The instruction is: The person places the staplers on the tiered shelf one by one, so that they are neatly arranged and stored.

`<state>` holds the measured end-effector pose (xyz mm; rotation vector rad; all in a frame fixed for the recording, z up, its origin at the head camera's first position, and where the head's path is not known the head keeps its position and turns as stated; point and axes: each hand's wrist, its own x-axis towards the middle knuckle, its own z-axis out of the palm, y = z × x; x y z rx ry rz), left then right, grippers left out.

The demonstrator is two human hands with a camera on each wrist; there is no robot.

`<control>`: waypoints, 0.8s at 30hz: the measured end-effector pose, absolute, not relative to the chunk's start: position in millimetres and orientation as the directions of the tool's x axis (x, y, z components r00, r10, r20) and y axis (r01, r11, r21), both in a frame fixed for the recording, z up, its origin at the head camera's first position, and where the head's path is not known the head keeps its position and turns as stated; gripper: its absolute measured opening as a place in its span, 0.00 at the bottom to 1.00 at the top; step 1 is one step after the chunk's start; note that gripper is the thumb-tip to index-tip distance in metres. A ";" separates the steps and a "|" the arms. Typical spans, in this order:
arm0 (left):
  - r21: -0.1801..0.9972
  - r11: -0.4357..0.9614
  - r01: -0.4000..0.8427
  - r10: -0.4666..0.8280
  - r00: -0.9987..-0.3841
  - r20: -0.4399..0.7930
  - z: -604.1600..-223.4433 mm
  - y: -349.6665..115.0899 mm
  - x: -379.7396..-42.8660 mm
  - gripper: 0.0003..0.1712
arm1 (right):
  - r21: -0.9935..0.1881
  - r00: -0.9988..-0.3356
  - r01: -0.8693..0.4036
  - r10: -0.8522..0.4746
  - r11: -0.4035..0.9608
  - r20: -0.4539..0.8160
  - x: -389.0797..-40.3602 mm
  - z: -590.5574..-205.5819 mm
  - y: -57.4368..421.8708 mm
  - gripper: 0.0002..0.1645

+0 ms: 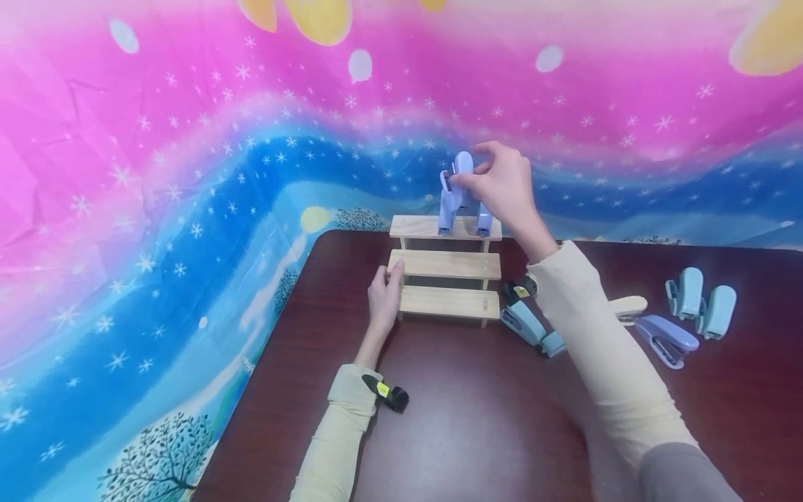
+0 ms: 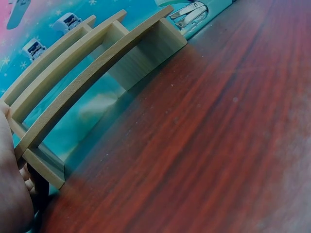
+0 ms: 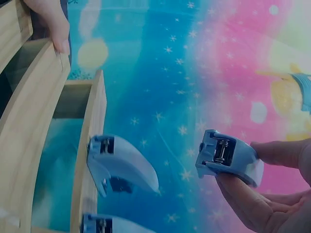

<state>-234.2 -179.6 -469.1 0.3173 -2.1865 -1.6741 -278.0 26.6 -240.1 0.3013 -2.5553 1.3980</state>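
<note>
The right hand (image 1: 505,178) holds in a thumb-and-finger pinch one lavender plastic stapler (image 3: 233,153), above a pale wooden three-tier rack (image 1: 445,265); the left hand (image 1: 384,296) grips the rack's left side, probably for steadiness.

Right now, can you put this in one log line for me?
right hand: pinches lavender stapler, clear of top shelf | left hand: holds wooden rack | top shelf: two lavender staplers standing

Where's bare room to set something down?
Bare: bottom shelf; middle shelf right of the left hand; top shelf left of its purple staplers; table between the sleeves. Crowded: top shelf's right half; table right of the shelves, scattered with more staplers.
</note>
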 end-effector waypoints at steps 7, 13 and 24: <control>0.959 0.282 0.036 -0.392 -0.908 0.149 -468.7 -179.7 -235.1 0.25 | -0.820 -0.968 -0.245 -0.089 0.518 0.233 -287.6 -238.5 0.4 0.32; 0.968 0.249 0.004 -0.396 -0.912 0.105 -462.4 -184.6 -235.5 0.24 | -0.787 -0.961 -0.277 -0.149 0.551 0.234 -291.1 -239.1 -26.1 0.27; 0.974 0.115 -0.196 -0.106 -0.977 -0.184 -450.8 -211.1 -234.3 0.42 | -0.746 -0.954 -0.297 -0.221 0.596 0.204 -299.9 -255.0 -49.4 0.26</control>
